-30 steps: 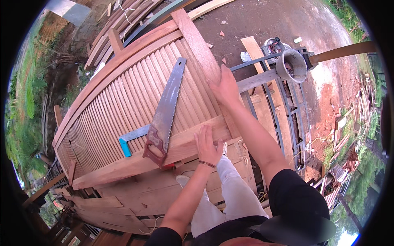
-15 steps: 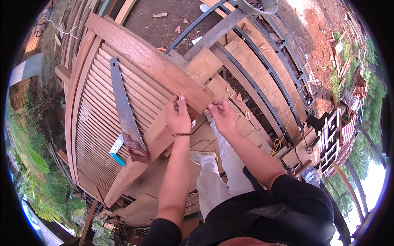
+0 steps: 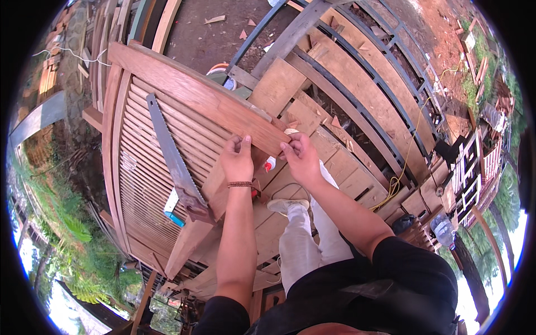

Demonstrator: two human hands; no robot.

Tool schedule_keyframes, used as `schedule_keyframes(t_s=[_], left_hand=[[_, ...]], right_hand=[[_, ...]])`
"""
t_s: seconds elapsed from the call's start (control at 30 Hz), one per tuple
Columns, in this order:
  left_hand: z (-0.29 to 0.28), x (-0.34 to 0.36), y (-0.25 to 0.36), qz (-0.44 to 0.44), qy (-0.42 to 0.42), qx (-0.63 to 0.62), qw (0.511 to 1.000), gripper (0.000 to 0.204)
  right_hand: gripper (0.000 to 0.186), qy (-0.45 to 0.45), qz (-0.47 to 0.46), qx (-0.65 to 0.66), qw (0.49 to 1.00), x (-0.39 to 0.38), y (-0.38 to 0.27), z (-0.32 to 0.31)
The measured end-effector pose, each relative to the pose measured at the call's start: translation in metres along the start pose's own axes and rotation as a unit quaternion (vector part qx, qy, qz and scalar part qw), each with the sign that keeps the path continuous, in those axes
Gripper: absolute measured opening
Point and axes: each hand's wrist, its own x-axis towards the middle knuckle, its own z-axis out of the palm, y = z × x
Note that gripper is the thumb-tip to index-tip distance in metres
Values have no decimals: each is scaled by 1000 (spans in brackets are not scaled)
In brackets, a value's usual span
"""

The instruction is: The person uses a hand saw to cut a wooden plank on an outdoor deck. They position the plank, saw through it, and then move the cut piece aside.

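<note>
A large slatted wooden panel [image 3: 170, 120] lies before me, with a wide reddish wooden board [image 3: 195, 92] along its far side. At the board's near right end, my right hand [image 3: 302, 160] pinches the corner between thumb and fingers. My left hand [image 3: 237, 159] is closed at the same board's lower edge, near the panel's corner, its thumb pointing up. What its fingertips press on is partly hidden. A handsaw [image 3: 174, 153] with a worn dark red handle rests across the slats. Beside its handle lies a white and turquoise tool [image 3: 173, 209], perhaps a folding knife or square.
Wooden planks [image 3: 340, 173] form the floor around my feet. To the right run dark metal frames [image 3: 357, 75] and a yellow cord [image 3: 397, 178]. A small white bottle with a red tip [image 3: 270, 163] is behind the board's end. A clear plastic bottle [image 3: 443, 230] stands far right.
My view has shifted slightly, bringing the white bottle with the red tip into clearer sight. My right hand has moved a little closer onto the board's end; the left keeps its place.
</note>
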Motion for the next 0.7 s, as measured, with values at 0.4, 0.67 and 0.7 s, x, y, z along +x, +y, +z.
schedule_keyframes(t_s=[0.4, 0.67, 0.7], left_hand=[[14, -14, 0, 38, 69, -10, 997, 26], [18, -19, -10, 210, 175, 63, 960, 19], [17, -18, -13, 234, 188, 86, 950, 19]], right_hand=[[30, -28, -10, -34, 999, 4, -4, -11], [24, -61, -47, -37, 996, 13, -2, -18], [23, -65, -47, -41, 996, 15, -1, -17]])
